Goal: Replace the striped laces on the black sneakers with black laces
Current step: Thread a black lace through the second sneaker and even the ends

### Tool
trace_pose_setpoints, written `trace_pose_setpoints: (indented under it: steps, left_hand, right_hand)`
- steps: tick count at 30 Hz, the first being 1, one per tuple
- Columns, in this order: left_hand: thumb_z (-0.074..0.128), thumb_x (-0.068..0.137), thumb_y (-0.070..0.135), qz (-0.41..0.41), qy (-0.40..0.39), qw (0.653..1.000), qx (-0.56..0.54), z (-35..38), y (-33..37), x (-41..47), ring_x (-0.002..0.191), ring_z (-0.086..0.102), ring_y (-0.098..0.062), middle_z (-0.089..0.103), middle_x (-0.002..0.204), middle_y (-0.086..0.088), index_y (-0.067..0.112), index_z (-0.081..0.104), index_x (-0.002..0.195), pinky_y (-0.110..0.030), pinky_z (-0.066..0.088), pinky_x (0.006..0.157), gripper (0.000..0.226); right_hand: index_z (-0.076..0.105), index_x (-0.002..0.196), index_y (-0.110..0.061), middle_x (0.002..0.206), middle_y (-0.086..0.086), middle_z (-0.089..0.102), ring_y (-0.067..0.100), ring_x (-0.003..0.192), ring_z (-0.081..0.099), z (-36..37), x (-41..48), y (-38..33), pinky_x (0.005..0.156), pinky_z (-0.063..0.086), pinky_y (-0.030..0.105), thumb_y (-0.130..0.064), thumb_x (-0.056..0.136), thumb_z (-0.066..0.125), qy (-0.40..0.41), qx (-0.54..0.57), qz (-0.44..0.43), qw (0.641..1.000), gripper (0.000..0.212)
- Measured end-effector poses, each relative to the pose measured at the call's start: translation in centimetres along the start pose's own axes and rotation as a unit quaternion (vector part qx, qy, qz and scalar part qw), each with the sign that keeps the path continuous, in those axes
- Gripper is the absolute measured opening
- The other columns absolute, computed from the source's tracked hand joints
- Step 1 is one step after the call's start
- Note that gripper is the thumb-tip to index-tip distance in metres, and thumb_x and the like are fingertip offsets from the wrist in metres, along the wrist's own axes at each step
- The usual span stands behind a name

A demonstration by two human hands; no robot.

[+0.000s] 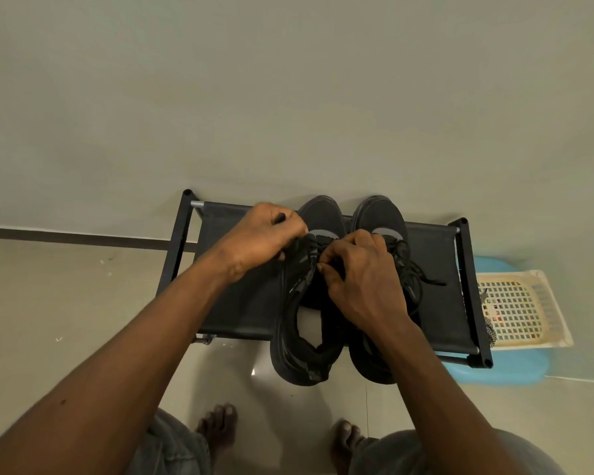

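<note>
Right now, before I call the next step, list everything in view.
sneakers: 2, black, side by side on the rack
black lace: 1, black, tip sticking out of the left hand
striped lace: 1, black and white, at the rack's right edge
rack: 1, black, on the floor by the wall
basket: 1, cream, right of the rack
blue plastic base: 1, blue, under the basket
feet: 2, bare, bottom edge
left hand: grips the black lace
right hand: pinches the black lace at the eyelets

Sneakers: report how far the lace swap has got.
Done: right sneaker carries a black lace; a striped lace lies by the basket. In hand: left hand and right hand lace the left sneaker, the left pinching a lace tip. Left: finishing it.
</note>
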State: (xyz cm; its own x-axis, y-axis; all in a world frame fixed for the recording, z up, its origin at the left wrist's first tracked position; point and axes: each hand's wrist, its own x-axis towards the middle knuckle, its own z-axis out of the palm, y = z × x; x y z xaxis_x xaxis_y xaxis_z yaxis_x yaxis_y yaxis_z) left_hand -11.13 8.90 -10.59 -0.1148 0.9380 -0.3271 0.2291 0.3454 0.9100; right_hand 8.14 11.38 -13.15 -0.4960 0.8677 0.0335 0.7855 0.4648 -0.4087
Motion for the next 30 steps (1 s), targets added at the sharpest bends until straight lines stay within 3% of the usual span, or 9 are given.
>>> trace_pose_setpoints:
  steps: [4, 6, 9, 12, 15, 17, 19, 26, 30]
  left_hand:
    - [0.053, 0.101, 0.010, 0.004, 0.051, 0.992, -0.115, -0.1, 0.1, 0.3, 0.057, 0.040, -0.010, 0.040, 0.060, 0.001, 0.006, 0.059, 0.083, -0.028, 0.043, 0.059, 0.019]
    - [0.049, 0.103, 0.010, -0.008, 0.074, 0.988, -0.137, -0.1, 0.1, 0.4, 0.058, 0.044, -0.010, 0.052, 0.060, 0.005, 0.009, 0.058, 0.080, -0.028, 0.045, 0.059, 0.025]
    - [0.044, 0.106, 0.012, -0.027, 0.089, 0.975, -0.204, 0.1, 0.6, 0.4, 0.055, 0.040, -0.014, 0.076, 0.082, -0.001, 0.013, 0.057, 0.083, -0.026, 0.053, 0.060, 0.027]
    - [0.042, 0.108, 0.015, -0.034, 0.080, 0.961, -0.261, 0.0, 0.9, 0.2, 0.048, 0.037, -0.011, 0.069, 0.070, -0.003, 0.016, 0.051, 0.081, -0.028, 0.054, 0.061, 0.029]
    - [0.051, 0.106, 0.020, 0.002, 0.071, 0.991, -0.114, -0.3, 0.2, 0.1, 0.055, 0.040, -0.011, 0.047, 0.061, 0.004, 0.014, 0.054, 0.080, -0.028, 0.047, 0.060, 0.027]
    - [0.065, 0.101, 0.029, 0.037, 0.036, 0.994, 0.098, -0.5, -0.5, 0.1, 0.061, 0.052, -0.006, 0.057, 0.068, 0.010, 0.015, 0.061, 0.083, -0.025, 0.047, 0.063, 0.023]
    - [0.072, 0.095, 0.036, 0.035, -0.040, 0.970, 0.237, -0.5, -1.1, 0.1, 0.067, 0.059, 0.000, 0.066, 0.074, 0.012, 0.024, 0.067, 0.084, -0.027, 0.047, 0.068, 0.017]
    - [0.073, 0.090, 0.020, 0.027, -0.074, 0.966, 0.248, -0.3, -1.1, 0.0, 0.061, 0.057, 0.010, 0.062, 0.065, 0.031, 0.028, 0.070, 0.092, -0.021, 0.040, 0.065, 0.009]
    - [0.075, 0.091, 0.021, 0.024, -0.081, 0.962, 0.259, -0.4, -1.2, -0.1, 0.061, 0.058, 0.011, 0.062, 0.066, 0.023, 0.028, 0.073, 0.091, -0.018, 0.039, 0.063, 0.007]
  right_hand:
    - [0.071, 0.093, -0.024, 0.103, -0.001, 0.053, 0.023, 0.104, 0.047, -0.1, 0.0, 0.1, 0.088, 0.048, 0.046, -0.035, 0.089, 0.074, -0.004, 0.003, 0.000, 1.000, 0.012]
    - [0.071, 0.093, -0.024, 0.103, -0.002, 0.053, 0.023, 0.104, 0.046, -0.2, 0.1, 0.1, 0.088, 0.048, 0.045, -0.037, 0.088, 0.074, -0.005, 0.004, -0.002, 1.000, 0.014]
    - [0.070, 0.095, -0.025, 0.103, -0.003, 0.052, 0.021, 0.105, 0.045, -0.2, 0.1, -0.1, 0.088, 0.048, 0.044, -0.038, 0.087, 0.072, -0.015, 0.006, -0.009, 1.000, 0.015]
    - [0.070, 0.096, -0.024, 0.104, -0.003, 0.052, 0.020, 0.105, 0.044, -0.3, 0.1, 0.0, 0.089, 0.048, 0.043, -0.038, 0.088, 0.071, -0.022, 0.010, -0.014, 1.000, 0.016]
    - [0.069, 0.097, -0.026, 0.104, -0.004, 0.051, 0.019, 0.104, 0.044, -0.5, 0.1, 0.1, 0.090, 0.048, 0.043, -0.040, 0.087, 0.072, -0.030, 0.008, -0.018, 0.999, 0.017]
    - [0.068, 0.097, -0.027, 0.105, -0.004, 0.050, 0.020, 0.104, 0.045, -0.5, 0.1, 0.1, 0.091, 0.048, 0.044, -0.040, 0.084, 0.075, -0.039, 0.008, -0.017, 0.999, 0.020]
    - [0.067, 0.098, -0.029, 0.106, -0.004, 0.049, 0.021, 0.105, 0.047, -0.6, 0.1, 0.1, 0.091, 0.048, 0.044, -0.040, 0.081, 0.077, -0.050, 0.012, -0.014, 0.999, 0.023]
    - [0.066, 0.100, -0.029, 0.108, -0.006, 0.047, 0.018, 0.107, 0.049, -0.7, 0.1, 0.1, 0.091, 0.049, 0.036, -0.038, 0.083, 0.078, -0.066, 0.032, -0.006, 0.997, 0.023]
    - [0.066, 0.099, -0.028, 0.108, -0.005, 0.049, 0.018, 0.107, 0.050, -0.7, 0.1, 0.2, 0.090, 0.049, 0.035, -0.037, 0.083, 0.078, -0.063, 0.029, -0.006, 0.998, 0.022]
